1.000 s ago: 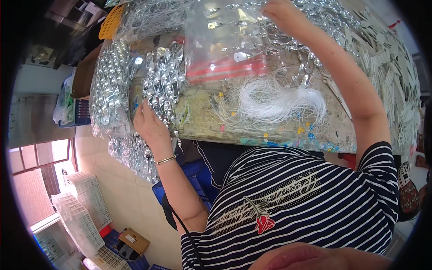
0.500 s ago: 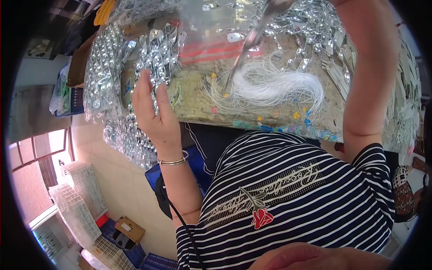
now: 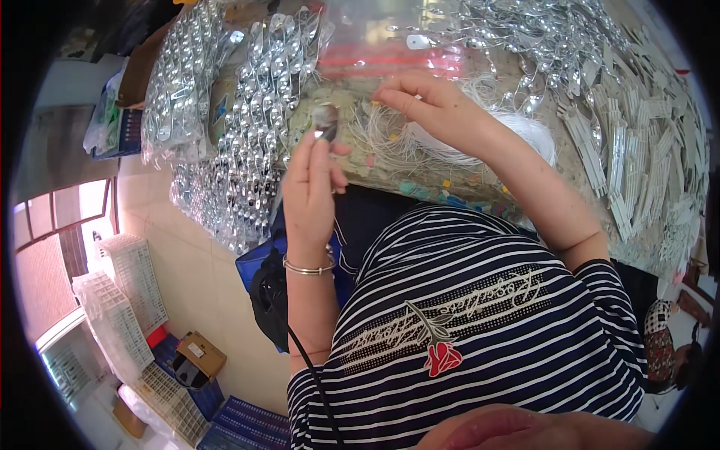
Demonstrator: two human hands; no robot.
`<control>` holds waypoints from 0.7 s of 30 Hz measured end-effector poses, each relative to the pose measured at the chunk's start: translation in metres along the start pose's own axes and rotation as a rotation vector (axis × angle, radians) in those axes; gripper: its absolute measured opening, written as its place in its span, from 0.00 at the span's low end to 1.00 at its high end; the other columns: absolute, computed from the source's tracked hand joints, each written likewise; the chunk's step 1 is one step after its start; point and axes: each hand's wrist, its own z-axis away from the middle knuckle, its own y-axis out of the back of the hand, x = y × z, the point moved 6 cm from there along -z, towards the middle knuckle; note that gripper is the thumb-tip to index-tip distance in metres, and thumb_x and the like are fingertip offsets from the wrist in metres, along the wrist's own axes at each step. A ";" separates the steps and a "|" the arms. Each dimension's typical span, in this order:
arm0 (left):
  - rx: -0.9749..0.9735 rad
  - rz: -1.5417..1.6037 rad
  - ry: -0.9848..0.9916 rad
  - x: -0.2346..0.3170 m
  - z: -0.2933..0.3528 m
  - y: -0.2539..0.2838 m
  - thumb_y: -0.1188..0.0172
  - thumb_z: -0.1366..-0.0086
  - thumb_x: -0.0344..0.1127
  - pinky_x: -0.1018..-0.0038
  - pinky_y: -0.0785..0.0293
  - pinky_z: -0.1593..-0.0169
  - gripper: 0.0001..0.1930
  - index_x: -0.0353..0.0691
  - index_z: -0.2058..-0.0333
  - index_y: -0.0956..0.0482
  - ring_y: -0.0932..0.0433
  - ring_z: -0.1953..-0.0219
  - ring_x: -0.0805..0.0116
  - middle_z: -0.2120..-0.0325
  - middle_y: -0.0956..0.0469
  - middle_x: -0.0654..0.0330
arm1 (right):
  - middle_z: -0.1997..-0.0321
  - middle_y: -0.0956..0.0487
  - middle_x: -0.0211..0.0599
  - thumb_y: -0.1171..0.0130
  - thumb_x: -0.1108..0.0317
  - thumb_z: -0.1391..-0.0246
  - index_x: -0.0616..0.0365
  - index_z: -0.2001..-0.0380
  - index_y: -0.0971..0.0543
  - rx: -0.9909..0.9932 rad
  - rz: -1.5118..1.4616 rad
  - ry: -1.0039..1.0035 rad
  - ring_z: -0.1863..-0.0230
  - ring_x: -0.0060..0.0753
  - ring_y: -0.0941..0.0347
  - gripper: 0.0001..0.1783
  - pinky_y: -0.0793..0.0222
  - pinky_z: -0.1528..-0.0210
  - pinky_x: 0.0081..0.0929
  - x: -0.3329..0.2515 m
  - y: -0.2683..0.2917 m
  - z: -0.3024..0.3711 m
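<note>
Workbench (image 3: 390, 169) runs across the far side, almost fully covered.

Large stuff first: two hanging sheets of small shiny metal pieces, a narrower one (image 3: 176, 82) far left and a wider one (image 3: 259, 135) beside it, draping over the near edge. Pieces per sheet too many to count. One clear plastic bag with a red strip (image 3: 397, 45) at far centre. One loose heap of shiny metal parts (image 3: 547, 37) far right. A spread of white plastic strips (image 3: 645, 157) down the right side, dozens, no exact count. One bundle of white threads (image 3: 457, 139) at centre, lying on the bench under the right hand.

Hands: left hand (image 3: 311, 187) raised just near of the bench edge, fingers pressed together, pinching one small shiny metal piece (image 3: 325, 122) at the tips. One bangle (image 3: 307, 266) on that wrist. Right hand (image 3: 439, 105) over the bundle, thumb and forefinger closed in a pinch; looks like a single thread between them, too thin to confirm.

Step, my read: threading or tying a strand onto the metal piece. Both parts are up, not yet joined. Next move needs the right pinch brought left to the piece, thread end lined up with its hole or loop, left hand steady.

Floor, left: three white mesh trays, one cardboard box (image 3: 199, 352).
</note>
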 end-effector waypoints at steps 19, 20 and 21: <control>0.104 0.015 0.099 -0.036 0.024 0.025 0.57 0.32 0.31 0.89 0.37 0.79 0.17 0.34 0.46 0.34 0.35 0.80 0.86 0.72 0.27 0.64 | 0.68 0.26 0.39 0.41 0.63 0.54 0.56 0.74 0.23 0.121 0.868 0.351 0.61 0.41 0.30 0.08 0.33 0.62 0.37 0.032 -0.047 -0.057; 0.098 0.006 0.113 -0.037 0.024 0.024 0.57 0.32 0.31 0.89 0.37 0.79 0.17 0.34 0.46 0.34 0.35 0.80 0.86 0.71 0.27 0.64 | 0.68 0.26 0.40 0.41 0.64 0.54 0.57 0.74 0.23 0.131 0.855 0.374 0.62 0.41 0.29 0.08 0.33 0.62 0.36 0.032 -0.045 -0.057; 0.098 0.006 0.113 -0.037 0.024 0.024 0.57 0.32 0.31 0.89 0.37 0.79 0.17 0.34 0.46 0.34 0.35 0.80 0.86 0.71 0.27 0.64 | 0.68 0.26 0.40 0.41 0.64 0.54 0.57 0.74 0.23 0.131 0.855 0.374 0.62 0.41 0.29 0.08 0.33 0.62 0.36 0.031 -0.042 -0.059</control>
